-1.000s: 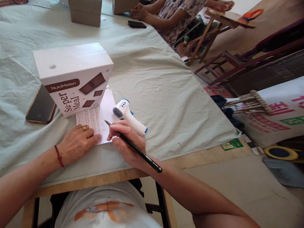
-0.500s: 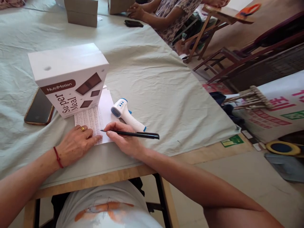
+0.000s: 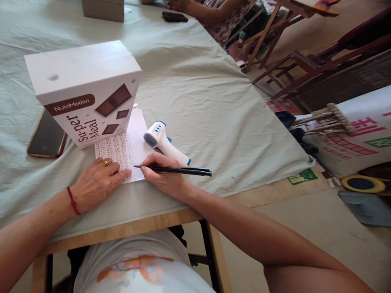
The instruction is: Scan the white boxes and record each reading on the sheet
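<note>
A black pen is pinched in my right hand, its tip over the sheet of paper. Rows of small handwritten marks fill the paper's left part, while the right strip is blank. My left hand lies flat with fingers out on the paper's lower left edge; it holds nothing. Just behind the paper stands a white NutriMotion box, upright and hiding part of the sheet. A white and blue infrared thermometer lies right of the paper, close to my right hand.
A smartphone lies left of the box. Farther back are a cardboard box, a dark phone and another person's arm. A pale cloth covers the table. Wooden stools and a white printed sack stand at the right.
The pen tip has shifted slightly right across the paper, away from my left index finger. The whole view has tilted down a little, with the far objects now higher in the picture.
</note>
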Available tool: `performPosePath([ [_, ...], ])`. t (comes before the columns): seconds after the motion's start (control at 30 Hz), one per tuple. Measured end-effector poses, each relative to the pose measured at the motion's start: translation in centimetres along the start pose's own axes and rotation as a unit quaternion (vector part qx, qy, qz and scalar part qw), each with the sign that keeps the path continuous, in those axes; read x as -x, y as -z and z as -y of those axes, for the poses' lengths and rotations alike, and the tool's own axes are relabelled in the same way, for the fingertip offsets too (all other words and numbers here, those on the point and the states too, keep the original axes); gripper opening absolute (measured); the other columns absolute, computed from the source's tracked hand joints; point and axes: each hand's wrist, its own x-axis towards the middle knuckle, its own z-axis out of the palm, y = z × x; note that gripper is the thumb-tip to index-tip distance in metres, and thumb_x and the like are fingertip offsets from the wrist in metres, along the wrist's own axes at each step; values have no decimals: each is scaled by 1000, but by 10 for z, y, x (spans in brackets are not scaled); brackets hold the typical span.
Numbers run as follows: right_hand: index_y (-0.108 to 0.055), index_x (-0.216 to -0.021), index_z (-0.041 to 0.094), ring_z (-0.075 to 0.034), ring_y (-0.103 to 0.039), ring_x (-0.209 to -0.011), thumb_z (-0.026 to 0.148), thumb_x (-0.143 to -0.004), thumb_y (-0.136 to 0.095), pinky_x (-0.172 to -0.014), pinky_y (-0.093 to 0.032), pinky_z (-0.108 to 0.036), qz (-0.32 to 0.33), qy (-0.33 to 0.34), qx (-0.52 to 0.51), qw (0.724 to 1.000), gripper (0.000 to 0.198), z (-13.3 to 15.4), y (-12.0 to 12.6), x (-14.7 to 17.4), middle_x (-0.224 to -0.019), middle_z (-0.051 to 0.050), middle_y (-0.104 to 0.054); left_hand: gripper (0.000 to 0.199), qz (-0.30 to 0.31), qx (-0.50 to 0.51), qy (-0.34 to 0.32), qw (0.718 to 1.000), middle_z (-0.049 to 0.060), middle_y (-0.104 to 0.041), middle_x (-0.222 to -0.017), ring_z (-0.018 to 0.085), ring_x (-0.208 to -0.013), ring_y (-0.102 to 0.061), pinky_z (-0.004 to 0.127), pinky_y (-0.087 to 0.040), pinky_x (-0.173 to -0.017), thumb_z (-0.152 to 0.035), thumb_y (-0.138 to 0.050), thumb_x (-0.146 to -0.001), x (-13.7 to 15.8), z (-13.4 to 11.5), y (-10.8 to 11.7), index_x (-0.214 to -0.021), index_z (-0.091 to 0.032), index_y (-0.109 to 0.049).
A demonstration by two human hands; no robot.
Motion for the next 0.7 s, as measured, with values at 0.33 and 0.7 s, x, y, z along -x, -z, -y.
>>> performPosePath([
  [0.33, -59, -70, 23, -12, -53, -55, 20, -79, -57, -52, -46, -27, 10, 49, 41, 998, 10, -3, -3, 2, -62, 2, -58, 28, 2, -3, 4, 1000, 4, -60, -76, 20, -67, -53, 33, -43, -62, -17, -39, -104, 1, -1, 0, -114, -15, -65],
  [0.7, -58, -70, 22, -11, -55, -57, 16, -79, -56, -55, -47, -26, 30, 53, 80, 995, 11, 4, 0, 1, -64, 3, -60, 30, -2, -1, -1, 1000, 5, -60, -76, 20, -67, -53, 33, -42, -60, -17, -37, -105, 0, -1, 1, -114, -15, -65],
])
